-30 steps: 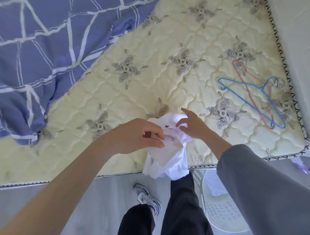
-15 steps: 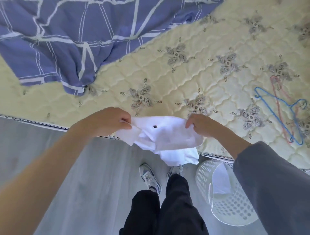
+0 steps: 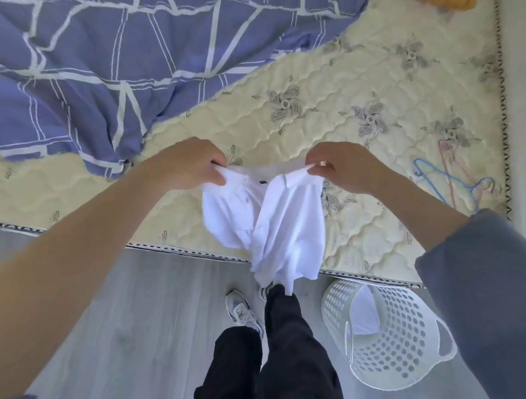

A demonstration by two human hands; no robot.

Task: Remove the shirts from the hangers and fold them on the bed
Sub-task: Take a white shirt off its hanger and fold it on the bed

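Note:
A white collared shirt [image 3: 281, 225] hangs by its shoulders over the near edge of the bed [image 3: 299, 133], a cream quilted mattress with grey flower prints. My left hand [image 3: 190, 163] pinches the shirt's left shoulder and my right hand [image 3: 341, 165] pinches the right shoulder, holding the collar spread between them. The shirt's lower part droops past the mattress edge toward my legs. A blue hanger [image 3: 444, 182] and a pink hanger [image 3: 455, 168] lie crossed on the mattress at the right, bare.
A purple blanket with white lines [image 3: 113, 71] covers the far left of the bed. A white perforated laundry basket [image 3: 395, 333] with white cloth inside stands on the grey floor at the right, beside my feet. An orange item [image 3: 449, 3] shows at the top right edge.
My hands have moved apart and lifted the shirt by its shoulders, so it has gone from a bunched heap to hanging open. My view has shifted left and back from the bed.

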